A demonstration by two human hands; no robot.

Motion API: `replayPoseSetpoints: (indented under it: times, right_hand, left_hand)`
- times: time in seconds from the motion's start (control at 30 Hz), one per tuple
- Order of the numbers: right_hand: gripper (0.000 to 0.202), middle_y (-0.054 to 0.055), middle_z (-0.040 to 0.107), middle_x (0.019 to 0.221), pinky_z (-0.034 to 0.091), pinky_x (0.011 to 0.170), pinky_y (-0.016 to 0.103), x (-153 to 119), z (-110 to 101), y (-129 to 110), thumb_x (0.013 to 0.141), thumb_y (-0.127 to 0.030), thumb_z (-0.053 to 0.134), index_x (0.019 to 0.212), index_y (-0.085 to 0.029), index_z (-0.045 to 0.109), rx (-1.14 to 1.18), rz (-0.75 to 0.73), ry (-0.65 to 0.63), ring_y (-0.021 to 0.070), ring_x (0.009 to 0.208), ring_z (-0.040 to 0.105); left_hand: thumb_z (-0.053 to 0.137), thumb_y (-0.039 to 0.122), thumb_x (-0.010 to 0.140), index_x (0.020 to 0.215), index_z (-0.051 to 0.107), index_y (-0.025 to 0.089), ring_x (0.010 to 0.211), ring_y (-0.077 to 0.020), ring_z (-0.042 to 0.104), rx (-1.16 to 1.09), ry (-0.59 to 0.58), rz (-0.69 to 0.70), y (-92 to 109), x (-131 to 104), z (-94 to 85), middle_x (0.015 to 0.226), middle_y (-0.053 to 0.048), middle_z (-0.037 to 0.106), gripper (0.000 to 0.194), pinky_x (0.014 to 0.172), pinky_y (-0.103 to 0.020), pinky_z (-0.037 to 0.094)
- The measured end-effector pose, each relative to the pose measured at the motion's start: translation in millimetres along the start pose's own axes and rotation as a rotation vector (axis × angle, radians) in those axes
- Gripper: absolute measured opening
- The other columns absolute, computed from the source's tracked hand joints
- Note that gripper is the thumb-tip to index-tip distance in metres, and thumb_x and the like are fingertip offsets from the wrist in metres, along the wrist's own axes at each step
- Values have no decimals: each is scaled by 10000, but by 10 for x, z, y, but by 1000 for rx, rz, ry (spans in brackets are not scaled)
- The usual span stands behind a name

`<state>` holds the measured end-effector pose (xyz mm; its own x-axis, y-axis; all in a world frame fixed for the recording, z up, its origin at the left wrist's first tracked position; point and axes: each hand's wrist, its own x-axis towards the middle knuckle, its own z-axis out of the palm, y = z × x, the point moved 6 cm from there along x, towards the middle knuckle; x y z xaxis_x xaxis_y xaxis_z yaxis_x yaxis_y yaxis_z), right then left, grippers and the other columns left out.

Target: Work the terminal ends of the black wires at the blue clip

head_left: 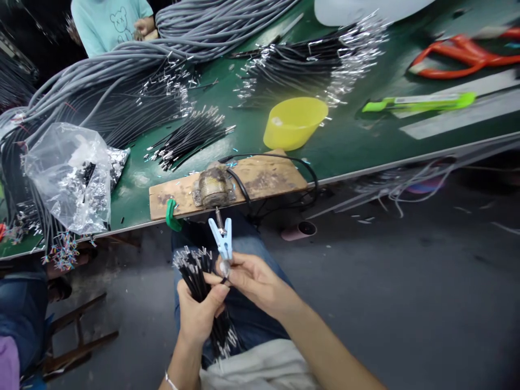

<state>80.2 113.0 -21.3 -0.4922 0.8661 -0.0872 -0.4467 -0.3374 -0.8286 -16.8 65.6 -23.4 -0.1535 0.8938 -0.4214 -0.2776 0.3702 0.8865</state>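
Observation:
My left hand [199, 314] is closed round a bundle of short black cables [221, 330] with silvery ends, held over my lap. My right hand [258, 281] pinches at the lower end of a light blue clip [223, 241], close to my left fingertips; a small shiny piece shows between the fingers, too blurred to name. The clip's upper end meets the thin shaft of a worn metal motor [213, 187], which sits on a wooden board [264, 176] at the table edge.
A green clamp [173, 215] grips the board's left end. Beyond lie a yellow ring-shaped container [294, 123], black cable piles [190, 135], a plastic bag [69, 173], grey cables [195, 27], orange scissors [459, 57] and a green cutter [422, 103]. A person [109, 24] is at the far side.

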Motion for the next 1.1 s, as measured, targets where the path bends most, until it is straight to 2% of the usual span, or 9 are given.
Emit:
replayPoseSetpoints:
  times: [0.07, 0.17, 0.3, 0.47, 0.6, 0.73, 0.9, 1.07, 1.1]
  right_hand:
    - [366, 1, 531, 652, 421, 582, 252, 17, -19, 45, 681, -511, 682, 719, -158, 593, 44, 127, -69, 130, 615, 510]
    - [326, 10, 568, 678, 437, 634, 266, 47, -138, -6, 697, -482, 680, 731, -163, 622, -82, 90, 32, 141, 652, 527]
    - [248, 36, 597, 709, 433, 585, 278, 22, -121, -243, 749, -423, 642, 750, -176, 650, -293, -192, 129, 158, 647, 522]
    - [128, 32, 614, 632, 411, 631, 314, -87, 24, -485, 773, -151, 607, 654, -184, 641, -518, -512, 186, 164, 635, 505]
    - [193, 15, 565, 602, 390, 541, 277, 15, -4, -243, 737, -320, 657, 622, -166, 635, -142, -191, 53, 142, 577, 494]
    - [313, -24, 530, 513, 354, 480, 227, 159, -17, -62, 538, -407, 793, 571, -139, 635, 225, 145, 23, 88, 480, 448]
    - [361, -8, 573, 523, 398, 506, 222, 381, -18, -306, 621, -504, 730, 569, -157, 650, 289, 12, 95, 92, 505, 474]
    - [411, 20, 623, 564, 422, 498, 233, 476, 66, -392, 626, -572, 691, 594, -163, 673, 268, -28, 54, 109, 501, 511]
    - [405, 16, 616, 546, 413, 483, 228, 482, 60, -393, 620, -560, 700, 576, -159, 667, 261, -31, 77, 105, 486, 503]
  left_hand:
    - [778, 424, 570, 635, 667, 152, 324, -41, 338, -6, 5, 19, 33, 24, -23, 430, 50, 447, 301, 337, -196, 228]
    - [747, 476, 593, 604, 638, 176, 301, -36, 263, -45, -12, 2, 16, 50, -14, 389, 72, 362, 319, 320, -202, 214]
    - [712, 560, 594, 542, 578, 194, 289, -29, 159, -97, -49, -49, -57, 67, 29, 347, 89, 254, 393, 288, -202, 147]
    - [672, 560, 649, 582, 575, 190, 314, -25, 150, -87, -47, -57, -68, 46, 26, 384, 87, 245, 388, 300, -195, 157]
    - [693, 491, 663, 623, 621, 173, 324, -34, 242, -7, -38, 24, -3, 66, -13, 403, 73, 330, 329, 332, -195, 218]
    - [807, 360, 533, 546, 655, 162, 375, -85, 399, 62, -43, 88, 54, 152, -56, 426, 17, 501, 250, 369, -216, 305]
    - [782, 223, 561, 601, 720, 184, 547, -155, 527, 134, 36, 276, 255, 150, -125, 564, -29, 613, 83, 558, -283, 439]
    - [797, 101, 485, 495, 670, 181, 428, -144, 503, 155, -20, 156, 353, 174, -29, 440, -5, 564, 150, 462, -269, 422]
    - [786, 118, 524, 532, 686, 184, 492, -163, 543, 147, 48, 212, 408, 163, -37, 501, -23, 610, 121, 517, -281, 448]
